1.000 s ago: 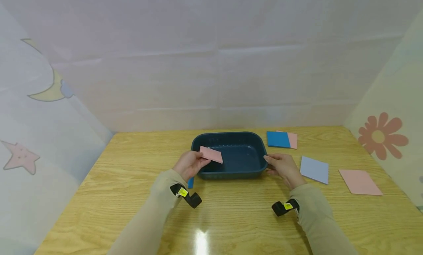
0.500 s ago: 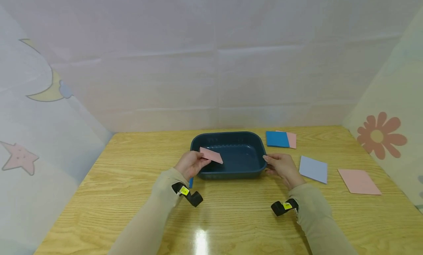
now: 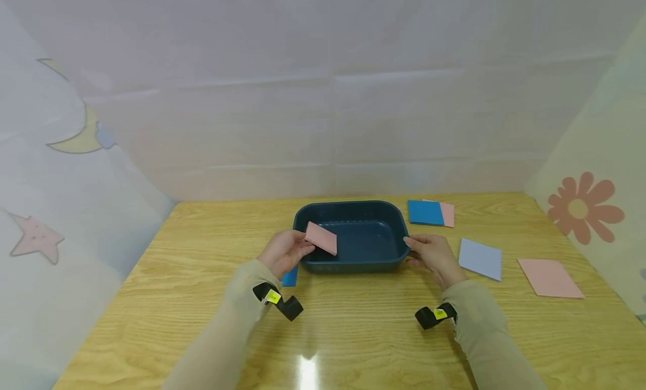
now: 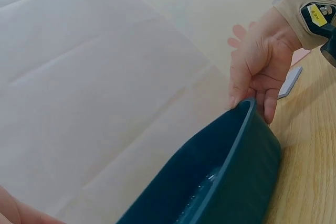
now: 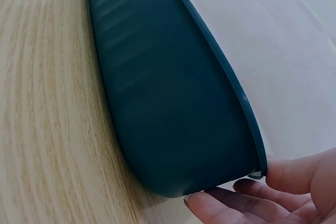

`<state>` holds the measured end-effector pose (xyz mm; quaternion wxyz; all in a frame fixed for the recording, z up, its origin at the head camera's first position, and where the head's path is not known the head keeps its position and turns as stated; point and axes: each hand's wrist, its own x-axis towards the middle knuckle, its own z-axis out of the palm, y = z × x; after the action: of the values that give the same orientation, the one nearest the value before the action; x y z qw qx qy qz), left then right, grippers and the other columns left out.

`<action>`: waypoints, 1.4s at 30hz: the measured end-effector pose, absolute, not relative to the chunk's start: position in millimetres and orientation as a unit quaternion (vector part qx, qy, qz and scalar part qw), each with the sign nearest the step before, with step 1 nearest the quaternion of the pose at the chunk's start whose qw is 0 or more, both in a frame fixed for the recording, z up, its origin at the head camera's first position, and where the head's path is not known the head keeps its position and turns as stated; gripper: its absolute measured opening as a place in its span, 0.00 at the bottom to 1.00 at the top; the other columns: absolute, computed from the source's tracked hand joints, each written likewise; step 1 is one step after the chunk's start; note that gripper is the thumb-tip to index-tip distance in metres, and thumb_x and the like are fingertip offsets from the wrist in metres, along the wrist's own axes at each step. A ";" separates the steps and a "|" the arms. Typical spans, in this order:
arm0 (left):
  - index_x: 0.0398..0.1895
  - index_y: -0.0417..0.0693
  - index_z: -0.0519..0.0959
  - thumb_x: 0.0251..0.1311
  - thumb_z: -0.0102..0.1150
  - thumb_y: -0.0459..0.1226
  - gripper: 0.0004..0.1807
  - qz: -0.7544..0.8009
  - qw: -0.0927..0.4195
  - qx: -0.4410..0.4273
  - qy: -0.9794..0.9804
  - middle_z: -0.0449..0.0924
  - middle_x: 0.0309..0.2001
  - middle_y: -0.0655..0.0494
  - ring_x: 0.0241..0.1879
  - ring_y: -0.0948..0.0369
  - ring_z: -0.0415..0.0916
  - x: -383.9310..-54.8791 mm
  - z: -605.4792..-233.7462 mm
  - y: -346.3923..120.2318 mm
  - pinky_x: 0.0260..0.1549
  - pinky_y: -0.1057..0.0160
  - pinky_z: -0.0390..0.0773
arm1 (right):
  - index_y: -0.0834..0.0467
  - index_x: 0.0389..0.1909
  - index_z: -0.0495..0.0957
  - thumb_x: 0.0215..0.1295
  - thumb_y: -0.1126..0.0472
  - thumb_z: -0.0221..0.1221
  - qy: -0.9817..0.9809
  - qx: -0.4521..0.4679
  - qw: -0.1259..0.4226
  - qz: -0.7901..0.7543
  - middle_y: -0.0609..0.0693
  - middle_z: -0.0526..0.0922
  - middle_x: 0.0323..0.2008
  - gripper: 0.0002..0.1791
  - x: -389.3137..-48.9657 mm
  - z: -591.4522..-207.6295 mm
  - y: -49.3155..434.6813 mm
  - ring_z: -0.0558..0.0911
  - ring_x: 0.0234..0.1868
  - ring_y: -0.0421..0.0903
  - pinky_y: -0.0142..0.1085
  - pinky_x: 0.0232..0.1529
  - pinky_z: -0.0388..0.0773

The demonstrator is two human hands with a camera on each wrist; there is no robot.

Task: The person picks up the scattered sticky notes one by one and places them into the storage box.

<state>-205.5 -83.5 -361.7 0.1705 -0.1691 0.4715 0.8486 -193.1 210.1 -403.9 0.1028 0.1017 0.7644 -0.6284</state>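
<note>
While the right hand [image 3: 433, 256] grips the basin [image 3: 373, 261] rim, the left hand [image 3: 284, 252] pinches a pink card [image 3: 321, 237] over it.

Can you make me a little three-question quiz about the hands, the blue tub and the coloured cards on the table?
1. True or false: the left hand holds a pink card over the dark blue tub.
2. What does the right hand touch? A) the grey card B) the rim of the tub C) the wall
3. Fill in: peeking out beside the left hand on the table is a ____ card.

Key
1. True: finger and thumb pinch it by one end above the tub's left side.
2. B: the left wrist view shows the right hand's grip on the tub's edge.
3. Blue.
</note>
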 end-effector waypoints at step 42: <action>0.72 0.24 0.43 0.72 0.41 0.28 0.32 0.699 0.118 -0.074 0.702 0.47 0.72 0.28 0.70 0.39 0.51 -162.8 -358.6 -155.6 0.67 0.46 0.55 | 0.77 0.64 0.62 0.75 0.62 0.50 0.759 0.095 0.105 -0.635 0.64 0.79 0.48 0.26 -193.1 -404.2 211.5 0.81 0.32 0.36 0.36 0.38 0.82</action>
<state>-162.8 -155.6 -358.6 0.1183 -0.0738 0.7015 0.6989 -193.1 211.5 -404.2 0.1053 0.0955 0.7594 -0.6349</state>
